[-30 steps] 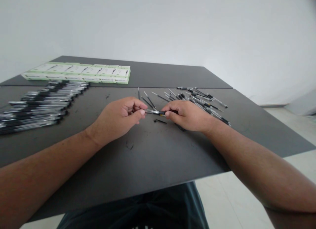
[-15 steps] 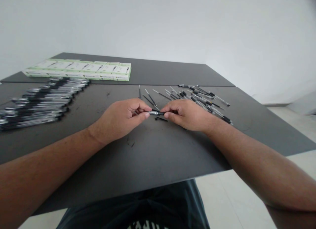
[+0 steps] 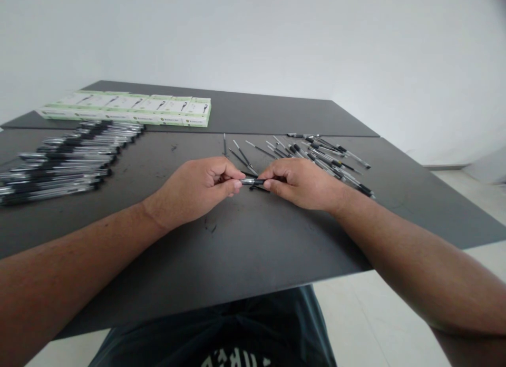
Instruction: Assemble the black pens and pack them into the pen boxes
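Between my two hands, a pen lies level, a clear and silver stretch and a black part showing between the fingertips. My left hand pinches its left end with thumb and forefinger, and my right hand pinches its black right end. Both ends are hidden by the fingers. A small black piece, perhaps a cap, lies on the table just below the pen. Beyond my hands, several thin refills are spread out, and loose pen parts lie past my right hand.
A large row of pens covers the left side of the dark table. Behind it stand flat green-and-white boxes in a row. The table's near edge is close to my lap, and a white wall rises behind.
Both hands keep their pinch on the pen and have hardly moved. The view has shifted very slightly, and the pen now covers more of the small black piece.
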